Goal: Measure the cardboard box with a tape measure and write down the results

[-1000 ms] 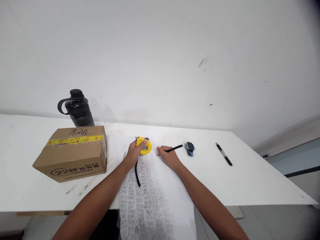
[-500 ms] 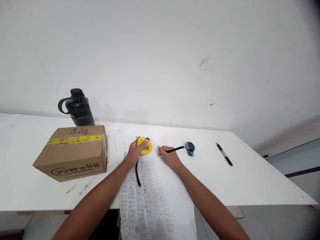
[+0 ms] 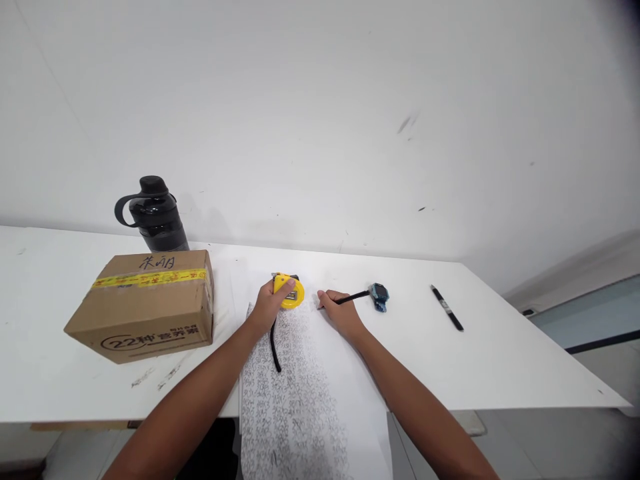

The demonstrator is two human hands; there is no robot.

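My left hand [image 3: 267, 308] is closed on a yellow tape measure [image 3: 295, 297], thumb over its case, near the top of a long sheet of paper [image 3: 300, 400]. A black wrist strap [image 3: 274, 347] trails from the tape measure down over the sheet. Dense rows of handwriting cover the left and middle of the paper, whose lower end hangs past the table edge. In my right hand [image 3: 343, 313] is a slim black pen [image 3: 356, 297], its tip down at the paper just right of the tape measure.
A cardboard box [image 3: 145, 300] with yellow tape stands at the left, a black bottle [image 3: 159, 217] behind it. Right of my hand lie a blue watch [image 3: 380, 296] and another black pen [image 3: 447, 307]. A wall [image 3: 300, 120] rises behind the white table [image 3: 510, 360].
My right hand and its pen have shifted very slightly to the right. My left hand keeps its hold on the tape measure in the same place.
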